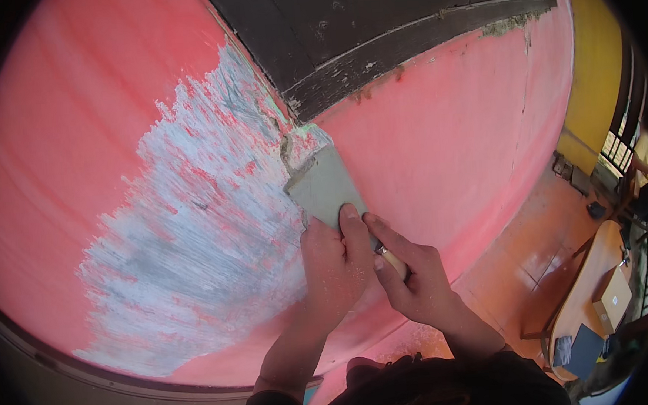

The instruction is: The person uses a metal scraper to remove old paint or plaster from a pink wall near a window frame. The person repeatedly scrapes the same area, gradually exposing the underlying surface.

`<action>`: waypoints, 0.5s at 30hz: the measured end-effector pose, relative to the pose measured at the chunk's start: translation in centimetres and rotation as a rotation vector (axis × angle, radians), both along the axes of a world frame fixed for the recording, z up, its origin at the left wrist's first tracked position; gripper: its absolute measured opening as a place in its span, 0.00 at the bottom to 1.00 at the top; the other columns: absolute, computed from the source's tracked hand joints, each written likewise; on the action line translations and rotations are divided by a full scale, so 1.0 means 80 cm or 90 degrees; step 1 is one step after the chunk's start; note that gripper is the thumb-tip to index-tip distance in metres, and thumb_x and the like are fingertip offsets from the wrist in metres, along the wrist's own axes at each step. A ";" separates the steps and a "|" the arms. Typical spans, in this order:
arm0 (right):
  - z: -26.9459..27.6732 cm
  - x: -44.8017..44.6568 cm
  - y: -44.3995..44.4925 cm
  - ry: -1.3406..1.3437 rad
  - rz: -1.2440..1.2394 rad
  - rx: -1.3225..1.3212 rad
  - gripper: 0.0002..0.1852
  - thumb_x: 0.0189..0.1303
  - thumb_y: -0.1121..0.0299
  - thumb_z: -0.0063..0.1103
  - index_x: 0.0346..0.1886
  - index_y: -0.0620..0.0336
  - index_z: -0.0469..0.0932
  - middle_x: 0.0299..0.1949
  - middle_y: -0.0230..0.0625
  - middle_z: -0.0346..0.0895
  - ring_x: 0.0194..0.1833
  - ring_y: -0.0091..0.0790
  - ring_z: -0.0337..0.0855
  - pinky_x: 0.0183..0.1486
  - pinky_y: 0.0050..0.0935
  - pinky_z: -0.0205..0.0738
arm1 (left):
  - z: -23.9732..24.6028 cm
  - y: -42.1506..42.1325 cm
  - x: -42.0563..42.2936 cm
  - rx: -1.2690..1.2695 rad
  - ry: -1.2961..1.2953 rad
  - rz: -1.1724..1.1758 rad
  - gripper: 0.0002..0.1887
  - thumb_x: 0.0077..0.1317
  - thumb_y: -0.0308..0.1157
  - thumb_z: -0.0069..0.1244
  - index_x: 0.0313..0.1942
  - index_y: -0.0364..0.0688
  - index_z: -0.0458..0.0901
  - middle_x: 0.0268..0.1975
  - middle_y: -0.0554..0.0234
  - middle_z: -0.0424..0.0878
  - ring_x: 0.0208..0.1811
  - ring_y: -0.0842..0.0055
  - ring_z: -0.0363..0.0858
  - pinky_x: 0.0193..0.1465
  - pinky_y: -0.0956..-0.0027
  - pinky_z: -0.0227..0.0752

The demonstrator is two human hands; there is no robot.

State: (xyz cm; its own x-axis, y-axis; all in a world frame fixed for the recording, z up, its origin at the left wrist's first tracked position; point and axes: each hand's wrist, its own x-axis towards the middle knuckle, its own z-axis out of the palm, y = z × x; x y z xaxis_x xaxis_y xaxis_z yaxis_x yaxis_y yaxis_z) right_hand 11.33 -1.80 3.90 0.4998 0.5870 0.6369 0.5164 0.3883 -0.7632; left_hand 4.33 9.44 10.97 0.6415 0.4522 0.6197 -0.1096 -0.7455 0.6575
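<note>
A wide flat metal scraper (325,183) lies against the pink painted wall (441,123), its blade edge just below the corner of the dark wooden frame (306,86). My right hand (420,277) is wrapped around the pale handle (393,262). With its thumb on top of the blade, my left hand (336,263) pinches the blade's side near the handle. Left of the blade spreads a large scraped patch (193,255), whitish and grey with streaks of pink left in it. Part of the handle is hidden by my right fingers.
At the right, a wooden table (578,304) holds a cardboard box (612,299) and a dark flat item (584,351). Orange floor tiles (533,262) run below the wall. Loose blocks (571,173) lie by the yellow wall (597,74). Another person (643,155) is partly visible at the far right.
</note>
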 end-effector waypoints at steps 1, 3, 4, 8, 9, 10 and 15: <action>0.001 0.001 0.000 0.000 -0.001 0.007 0.28 0.72 0.74 0.57 0.74 0.66 0.68 0.63 0.59 0.79 0.53 0.50 0.90 0.54 0.35 0.82 | 0.000 -0.001 -0.001 0.002 -0.013 0.007 0.14 0.77 0.28 0.42 0.32 0.30 0.75 0.23 0.48 0.80 0.22 0.60 0.81 0.26 0.57 0.69; 0.004 0.002 -0.001 -0.009 -0.005 0.005 0.27 0.72 0.74 0.57 0.74 0.66 0.69 0.62 0.59 0.79 0.52 0.49 0.90 0.53 0.35 0.83 | -0.001 0.000 -0.001 -0.021 0.000 -0.010 0.16 0.78 0.30 0.42 0.31 0.30 0.76 0.20 0.53 0.78 0.20 0.64 0.78 0.27 0.60 0.69; 0.006 0.002 -0.003 -0.016 -0.008 -0.003 0.27 0.72 0.74 0.57 0.74 0.66 0.69 0.62 0.59 0.79 0.51 0.49 0.91 0.52 0.35 0.83 | -0.002 -0.001 -0.002 -0.016 -0.014 -0.016 0.17 0.78 0.31 0.41 0.31 0.30 0.77 0.19 0.55 0.77 0.20 0.67 0.76 0.28 0.61 0.69; 0.014 0.002 -0.011 0.091 0.056 -0.116 0.27 0.71 0.78 0.54 0.73 0.71 0.68 0.64 0.60 0.78 0.61 0.41 0.86 0.61 0.31 0.76 | -0.003 0.001 -0.001 0.033 -0.010 0.029 0.18 0.78 0.30 0.42 0.29 0.30 0.76 0.18 0.56 0.75 0.19 0.70 0.74 0.26 0.63 0.67; 0.016 0.003 -0.011 0.056 0.048 -0.070 0.27 0.71 0.78 0.54 0.73 0.71 0.68 0.64 0.60 0.78 0.61 0.41 0.86 0.61 0.31 0.76 | -0.002 0.001 -0.001 0.007 -0.008 0.032 0.17 0.78 0.30 0.42 0.29 0.30 0.75 0.18 0.56 0.75 0.19 0.70 0.73 0.25 0.63 0.66; 0.017 0.003 -0.011 0.041 0.040 -0.050 0.27 0.71 0.78 0.54 0.73 0.72 0.67 0.64 0.60 0.78 0.61 0.42 0.86 0.61 0.31 0.76 | -0.002 0.001 0.000 -0.022 -0.004 0.037 0.17 0.77 0.30 0.42 0.29 0.30 0.75 0.18 0.56 0.74 0.19 0.70 0.73 0.25 0.63 0.66; 0.017 0.001 -0.010 0.041 0.027 -0.049 0.28 0.72 0.76 0.55 0.74 0.71 0.67 0.64 0.59 0.79 0.58 0.44 0.87 0.59 0.32 0.78 | 0.003 0.000 -0.001 0.004 0.030 0.018 0.14 0.76 0.28 0.43 0.29 0.31 0.74 0.20 0.50 0.78 0.20 0.56 0.80 0.25 0.58 0.68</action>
